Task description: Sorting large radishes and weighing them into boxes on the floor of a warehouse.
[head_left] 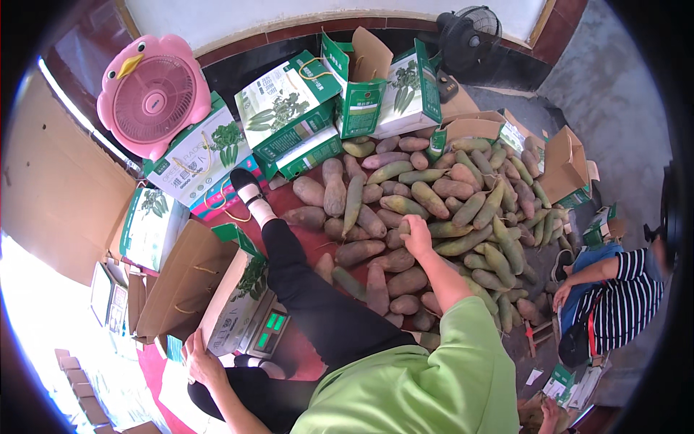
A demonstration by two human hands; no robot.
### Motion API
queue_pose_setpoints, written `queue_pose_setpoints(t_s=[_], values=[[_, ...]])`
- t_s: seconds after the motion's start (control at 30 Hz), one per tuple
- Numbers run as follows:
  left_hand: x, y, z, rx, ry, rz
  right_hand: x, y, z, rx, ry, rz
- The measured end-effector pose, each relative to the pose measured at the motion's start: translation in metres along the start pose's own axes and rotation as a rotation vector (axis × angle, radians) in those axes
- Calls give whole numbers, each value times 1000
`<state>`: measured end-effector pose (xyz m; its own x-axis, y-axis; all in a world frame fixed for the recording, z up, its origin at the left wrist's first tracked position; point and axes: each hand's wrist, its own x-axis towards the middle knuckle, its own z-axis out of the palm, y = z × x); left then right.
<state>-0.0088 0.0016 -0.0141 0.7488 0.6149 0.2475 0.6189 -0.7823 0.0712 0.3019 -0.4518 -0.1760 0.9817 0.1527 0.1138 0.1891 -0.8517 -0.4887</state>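
Note:
My right hand (417, 237) reaches into a large pile of green and reddish radishes (499, 260). Its fingers are closed round the end of one radish (395, 240), mostly hidden among the others. On the left, an open green and white carton (225, 304) stands on a digital scale (269, 334) with lit green displays. My left hand (204, 363) is at the carton's near edge, its fingers bent against the cardboard. The carton's inside is largely out of sight behind its raised brown flap (177, 286).
Closed radish cartons (289, 101) line the wall, with a pink bird-shaped fan (154, 98) beside them. A black fan (470, 32) stands at the back. My legs stretch over the red mat (318, 253). At right sits a person in a striped shirt (622, 304).

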Motion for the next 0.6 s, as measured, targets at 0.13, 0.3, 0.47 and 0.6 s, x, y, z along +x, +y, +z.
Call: queue_pose_setpoints(t_s=[0.13, 0.3, 0.47, 0.6], values=[[0, -2, -5, -17, -21, -33, 18, -45, -29, 262, 191, -23], [5, 8, -7, -44, -55, -71, 34, -143, -76, 730, 146, -140], [-1, -2, -6, -36, 12, -62, 35, -276, -98, 1335, -68, -445], [-2, -4, -8, -42, 25, -47, 20, -361, -74, 1344, -259, -518]])
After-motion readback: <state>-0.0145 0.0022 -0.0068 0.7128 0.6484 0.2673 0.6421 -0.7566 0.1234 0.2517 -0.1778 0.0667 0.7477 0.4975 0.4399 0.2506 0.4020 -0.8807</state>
